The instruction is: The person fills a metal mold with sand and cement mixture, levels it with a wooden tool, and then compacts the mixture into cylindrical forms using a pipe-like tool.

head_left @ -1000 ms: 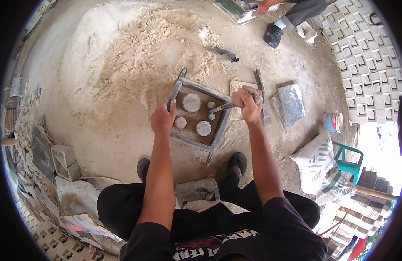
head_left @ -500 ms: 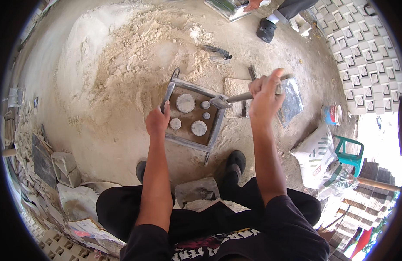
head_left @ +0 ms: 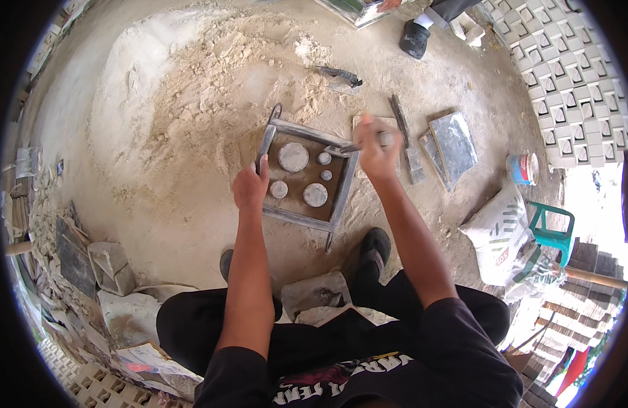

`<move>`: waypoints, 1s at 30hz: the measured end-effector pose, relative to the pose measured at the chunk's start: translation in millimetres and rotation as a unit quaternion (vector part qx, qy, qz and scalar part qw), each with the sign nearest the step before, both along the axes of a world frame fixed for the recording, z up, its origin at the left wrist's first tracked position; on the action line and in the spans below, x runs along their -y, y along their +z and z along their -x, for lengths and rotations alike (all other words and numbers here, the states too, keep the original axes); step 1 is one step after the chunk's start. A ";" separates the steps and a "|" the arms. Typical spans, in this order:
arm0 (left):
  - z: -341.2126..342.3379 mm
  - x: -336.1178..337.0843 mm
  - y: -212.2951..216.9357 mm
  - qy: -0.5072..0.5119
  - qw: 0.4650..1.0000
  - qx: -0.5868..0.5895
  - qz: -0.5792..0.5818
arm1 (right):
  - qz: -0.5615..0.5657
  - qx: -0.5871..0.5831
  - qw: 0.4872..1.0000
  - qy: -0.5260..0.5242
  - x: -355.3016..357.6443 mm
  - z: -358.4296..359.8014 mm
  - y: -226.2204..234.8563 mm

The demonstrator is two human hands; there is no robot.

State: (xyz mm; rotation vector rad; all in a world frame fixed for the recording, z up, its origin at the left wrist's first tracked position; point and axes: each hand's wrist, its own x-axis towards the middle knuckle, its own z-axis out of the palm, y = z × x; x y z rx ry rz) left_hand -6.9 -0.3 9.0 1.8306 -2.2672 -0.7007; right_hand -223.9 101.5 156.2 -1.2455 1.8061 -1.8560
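Observation:
A square grey mould frame (head_left: 340, 194) lies tilted on the ground before me, with a handle loop at two opposite corners. Inside it several round grey discs, such as the large disc (head_left: 293, 157), sit apart on a brown base. My left hand (head_left: 249, 185) grips the frame's left side, thumb over the edge. In my right hand (head_left: 380, 149), blurred by motion, is a trowel-like tool (head_left: 335, 150) with a grey metal head. Its head is at the frame's upper right corner; whether it touches the frame, I cannot tell.
A sandy powder heap (head_left: 212, 88) spreads beyond the frame. Flat grey plates (head_left: 453, 146), a dark bar (head_left: 399, 119) and a bucket (head_left: 522, 168) lie to the right, near a white sack (head_left: 497, 234) and green stool (head_left: 553, 231). A co-worker's shoe (head_left: 414, 39) is at the top.
My right hand has swung left and inward, carrying the tool's head over the frame's upper right corner. My left hand keeps its hold on the frame.

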 end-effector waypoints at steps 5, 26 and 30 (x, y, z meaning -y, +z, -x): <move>-7.9 4.2 1.8 0.025 0.999 0.013 -0.025 | 0.024 0.157 0.987 0.027 10.0 4.4 26.5; -3.4 7.8 0.2 0.002 0.998 -0.041 -0.052 | -0.052 0.058 0.997 0.012 51.0 -13.4 -19.5; -14.2 13.7 -25.4 -0.016 0.997 -0.058 -0.038 | -0.037 0.176 0.982 0.060 60.5 -2.3 -1.3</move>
